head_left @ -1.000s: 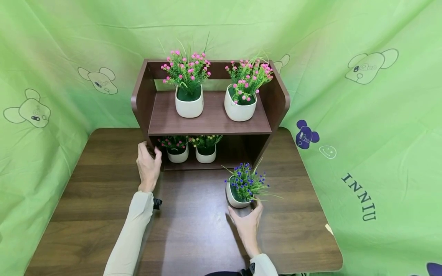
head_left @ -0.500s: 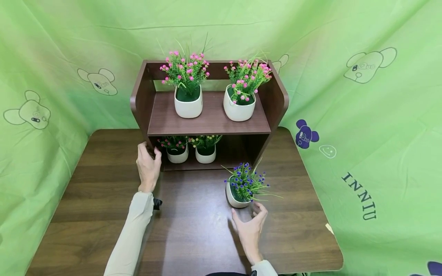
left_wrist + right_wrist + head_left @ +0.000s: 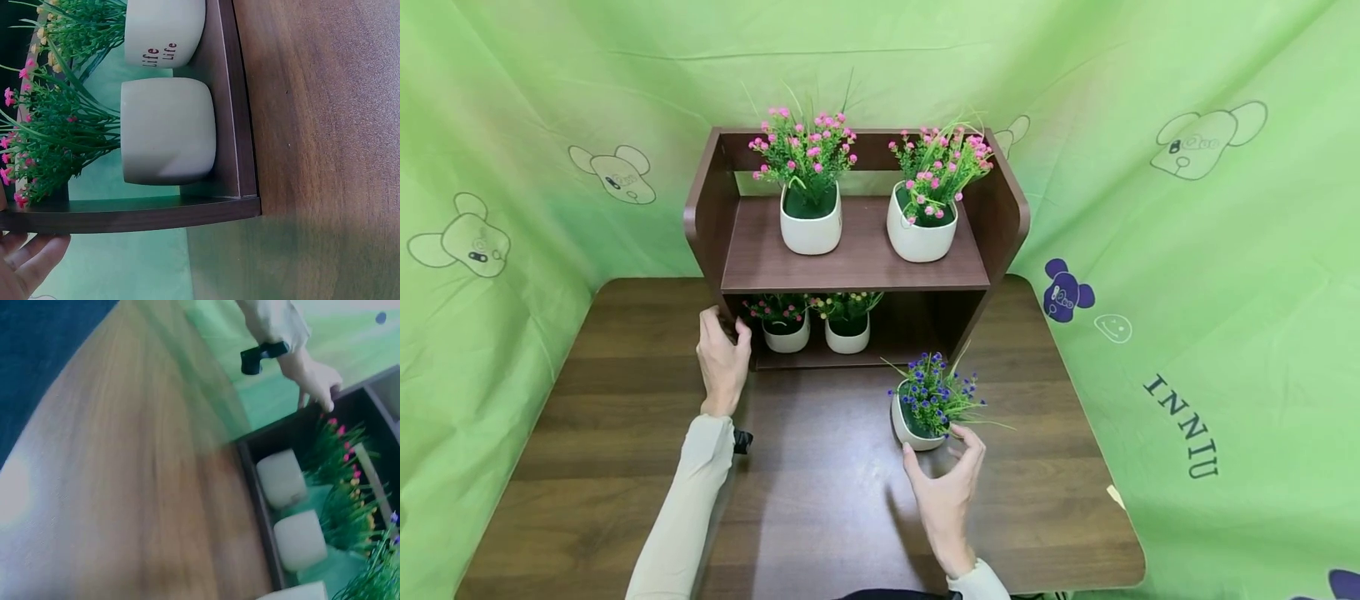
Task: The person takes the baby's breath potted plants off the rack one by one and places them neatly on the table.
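Observation:
In the head view my left hand (image 3: 722, 362) grips the left side panel of a dark brown two-tier shelf (image 3: 857, 273), thumb inside and fingers outside. The left wrist view shows those fingers (image 3: 42, 265) against the panel. My right hand (image 3: 945, 500) is at the near side of a white pot (image 3: 917, 435) with blue flowers (image 3: 934, 392), which stands in front of the shelf's lower right. Its thumb and forefinger are spread apart, tips right at the pot. The right wrist view shows a white pot (image 3: 303, 592) at its bottom edge, but not the right hand's fingers.
Two white pots with pink flowers, a left pot (image 3: 811, 232) and a right pot (image 3: 921, 242), stand on the upper tier. Below them are a red-flowered pot (image 3: 786, 337) and a yellow-flowered pot (image 3: 847, 337). A green curtain (image 3: 1247, 275) surrounds the wooden table (image 3: 820, 517).
My right hand drew back a little from the blue-flowered pot, then came up close to it again. The pot and my left hand have stayed in place.

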{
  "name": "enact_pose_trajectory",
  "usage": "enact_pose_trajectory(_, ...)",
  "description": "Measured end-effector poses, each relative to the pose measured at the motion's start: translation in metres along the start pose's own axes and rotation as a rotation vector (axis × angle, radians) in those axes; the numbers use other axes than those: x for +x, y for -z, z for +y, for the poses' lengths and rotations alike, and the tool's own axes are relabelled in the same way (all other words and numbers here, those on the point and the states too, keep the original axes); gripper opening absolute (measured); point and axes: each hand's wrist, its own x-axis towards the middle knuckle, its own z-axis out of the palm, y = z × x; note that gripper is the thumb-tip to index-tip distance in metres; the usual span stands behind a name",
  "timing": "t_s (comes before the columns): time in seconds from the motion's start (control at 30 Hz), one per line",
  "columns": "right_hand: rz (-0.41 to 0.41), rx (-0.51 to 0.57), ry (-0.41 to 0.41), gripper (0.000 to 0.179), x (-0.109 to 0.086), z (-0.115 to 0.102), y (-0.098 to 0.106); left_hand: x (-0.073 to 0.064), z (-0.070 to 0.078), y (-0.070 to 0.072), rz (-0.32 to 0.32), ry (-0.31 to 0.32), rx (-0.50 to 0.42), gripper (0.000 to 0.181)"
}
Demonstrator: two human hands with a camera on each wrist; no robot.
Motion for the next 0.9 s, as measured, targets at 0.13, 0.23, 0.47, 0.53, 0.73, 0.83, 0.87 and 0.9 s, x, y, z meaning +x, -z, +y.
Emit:
enact_pose_trajectory(0.13,-0.007,0.048,0.037,0.08,0.004,-0.011,-0.007,0.0,-0.001,0.0,-0.004,-0.001,0.004,0.029)
enact_pose_trajectory(0.23,-0.006,0.085,0.072,0.081,0.01,-0.03,-0.012,-0.001,-0.002,0.0,-0.007,0.001,0.007,0.029)
enact_pose_trajectory(0.47,0.016,0.125,0.184,0.077,0.026,-0.076,-0.018,0.0,-0.001,0.001,-0.012,0.007,0.008,0.027)
enact_pose_trajectory(0.53,0.013,0.126,0.196,0.076,0.029,-0.074,-0.02,0.0,-0.001,0.001,-0.011,0.006,0.009,0.027)
enact_pose_trajectory(0.73,-0.044,0.143,0.205,0.075,0.028,-0.054,-0.028,0.001,0.0,0.0,-0.007,0.006,0.003,0.027)
enact_pose_trajectory(0.83,-0.063,0.167,0.226,0.074,0.026,-0.053,-0.032,0.001,0.001,0.0,-0.012,0.008,0.002,0.027)
enact_pose_trajectory(0.87,-0.066,0.171,0.234,0.074,0.026,-0.053,-0.034,0.002,0.001,0.0,-0.013,0.009,0.0,0.027)
enact_pose_trajectory(0.9,-0.071,0.176,0.237,0.074,0.026,-0.054,-0.036,0.002,0.001,0.0,-0.016,0.01,0.0,0.027)
